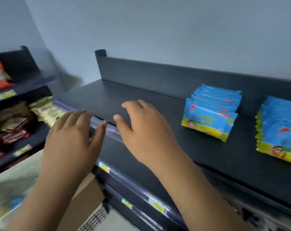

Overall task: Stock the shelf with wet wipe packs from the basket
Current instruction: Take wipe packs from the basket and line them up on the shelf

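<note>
Both of my hands are empty. My left hand [71, 135] hangs over the front edge of the shelf [141, 97], with its fingers straight and a little spread. My right hand [144, 130] is just beside it, over the dark shelf top, with its fingers loose and a bit bent. The two hands are near each other but do not touch. I cannot tell if they rest on the shelf or hang just above it.

The wipes are on the shelf, off to my right. A first row of wet wipe packs [211, 112] stands on edge, one pack behind the other, near the back wall. A second row [279, 130] is just beside it, further right, and runs out of the picture. There is room on the shelf to the left of the rows.

I think I am between packs: some are in place, and my hands are free to get more. Next I need to reach down to the basket. Low on my left is a pale, blurry thing [16, 180] that may be it, but I cannot tell. A brown box [86, 197] sits beside it. Then I should stand a new pack up close to the first row, facing the same way.
</note>
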